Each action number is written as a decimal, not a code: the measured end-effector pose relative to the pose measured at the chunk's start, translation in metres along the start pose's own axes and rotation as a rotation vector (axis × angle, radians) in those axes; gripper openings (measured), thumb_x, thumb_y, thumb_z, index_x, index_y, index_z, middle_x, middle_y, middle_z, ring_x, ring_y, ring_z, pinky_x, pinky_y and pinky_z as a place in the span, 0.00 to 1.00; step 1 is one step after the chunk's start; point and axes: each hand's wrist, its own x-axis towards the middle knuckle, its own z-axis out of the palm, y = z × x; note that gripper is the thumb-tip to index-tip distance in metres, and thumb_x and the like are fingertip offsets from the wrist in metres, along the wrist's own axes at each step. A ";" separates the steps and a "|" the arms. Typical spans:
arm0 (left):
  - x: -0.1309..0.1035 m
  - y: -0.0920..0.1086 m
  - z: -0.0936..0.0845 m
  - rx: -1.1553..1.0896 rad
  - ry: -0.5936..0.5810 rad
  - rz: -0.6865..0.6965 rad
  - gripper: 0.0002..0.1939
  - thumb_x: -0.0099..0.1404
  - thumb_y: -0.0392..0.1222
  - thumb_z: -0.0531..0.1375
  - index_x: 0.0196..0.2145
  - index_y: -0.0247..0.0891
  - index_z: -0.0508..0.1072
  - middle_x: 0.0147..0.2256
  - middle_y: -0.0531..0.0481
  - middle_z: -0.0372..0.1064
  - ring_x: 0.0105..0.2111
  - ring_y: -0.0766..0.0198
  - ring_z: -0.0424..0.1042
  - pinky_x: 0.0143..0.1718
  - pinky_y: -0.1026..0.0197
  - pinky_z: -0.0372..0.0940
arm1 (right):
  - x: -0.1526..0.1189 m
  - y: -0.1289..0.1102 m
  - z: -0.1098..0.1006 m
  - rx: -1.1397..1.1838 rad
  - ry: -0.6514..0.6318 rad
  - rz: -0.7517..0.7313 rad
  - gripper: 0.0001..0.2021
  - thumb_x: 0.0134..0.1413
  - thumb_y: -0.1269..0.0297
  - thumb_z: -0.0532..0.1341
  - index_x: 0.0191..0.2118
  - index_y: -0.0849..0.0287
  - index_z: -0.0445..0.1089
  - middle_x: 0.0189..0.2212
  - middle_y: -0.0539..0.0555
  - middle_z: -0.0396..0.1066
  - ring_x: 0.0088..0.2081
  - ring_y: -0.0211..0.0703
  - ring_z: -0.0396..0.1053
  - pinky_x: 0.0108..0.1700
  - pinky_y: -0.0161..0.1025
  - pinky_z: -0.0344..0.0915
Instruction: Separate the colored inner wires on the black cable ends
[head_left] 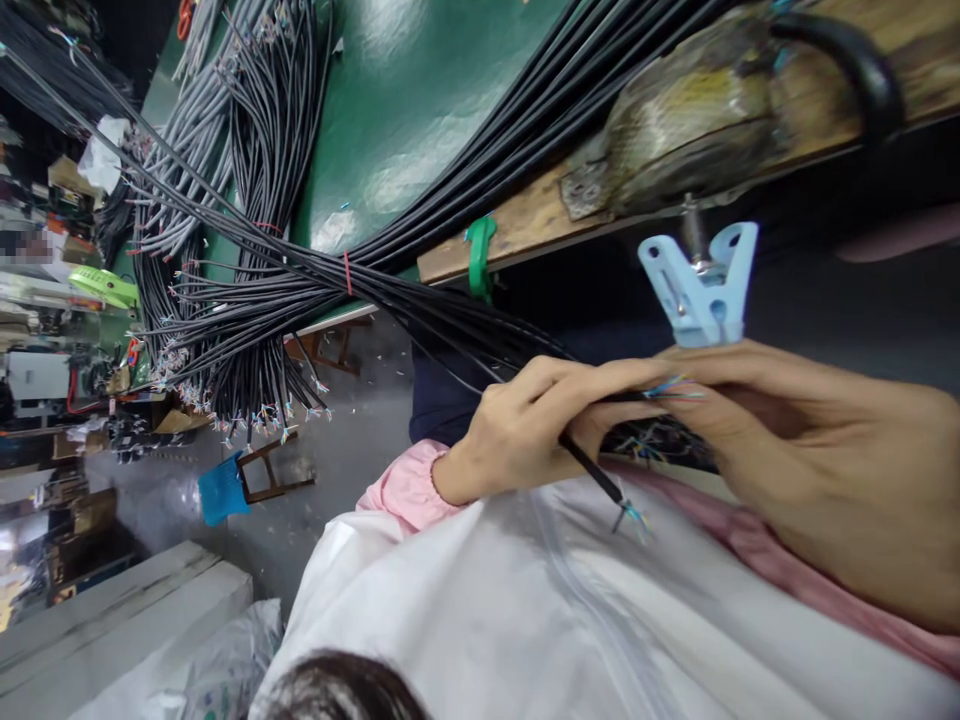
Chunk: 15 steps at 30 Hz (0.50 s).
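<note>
Black cables (450, 318) run from the bench towards me, and my left hand (536, 420) is closed around their near ends. One cable end (600, 480) sticks out below that hand, its thin coloured wires (636, 516) fanned out. My right hand (810, 450) pinches the coloured wires (675, 388) of another cable end between thumb and fingers, close to the left fingertips. Just above the right hand is a light blue clip (701, 290), at the metal shaft of a tape-wrapped tool (690, 110) on the wooden board.
Bundles of black cables (277, 130) and grey cables (187, 150) lie on the green table (390, 110). A red tie (347, 272) binds one bundle. A green clamp (481, 258) grips the wooden edge (532, 225). A blue-topped stool (223, 490) stands on the floor.
</note>
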 end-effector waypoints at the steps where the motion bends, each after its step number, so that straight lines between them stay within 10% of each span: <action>1: -0.002 -0.002 0.005 -0.073 0.101 0.008 0.29 0.78 0.45 0.41 0.50 0.34 0.81 0.38 0.47 0.78 0.35 0.67 0.79 0.37 0.63 0.75 | 0.000 0.002 0.001 0.027 0.002 0.036 0.22 0.55 0.34 0.64 0.29 0.49 0.74 0.31 0.55 0.76 0.32 0.45 0.74 0.33 0.46 0.73; 4: -0.004 -0.009 0.011 -0.281 0.220 0.063 0.21 0.76 0.44 0.51 0.51 0.32 0.80 0.31 0.51 0.69 0.30 0.69 0.75 0.32 0.66 0.75 | 0.001 0.005 0.002 0.078 -0.019 0.074 0.22 0.53 0.34 0.66 0.30 0.48 0.76 0.33 0.56 0.77 0.33 0.46 0.74 0.33 0.46 0.73; 10: 0.002 -0.026 -0.006 -0.421 -0.012 0.226 0.18 0.71 0.36 0.53 0.45 0.38 0.83 0.35 0.49 0.70 0.34 0.68 0.75 0.37 0.67 0.75 | 0.007 -0.008 -0.007 -0.113 -0.070 -0.213 0.13 0.64 0.48 0.62 0.30 0.45 0.73 0.27 0.53 0.74 0.32 0.44 0.73 0.38 0.47 0.72; 15: -0.004 -0.027 -0.007 -0.420 0.028 0.279 0.21 0.75 0.42 0.50 0.41 0.42 0.85 0.37 0.49 0.70 0.33 0.70 0.75 0.32 0.68 0.72 | 0.011 0.001 -0.017 -0.314 0.038 -0.330 0.15 0.65 0.49 0.58 0.28 0.45 0.72 0.28 0.56 0.72 0.35 0.47 0.72 0.40 0.52 0.68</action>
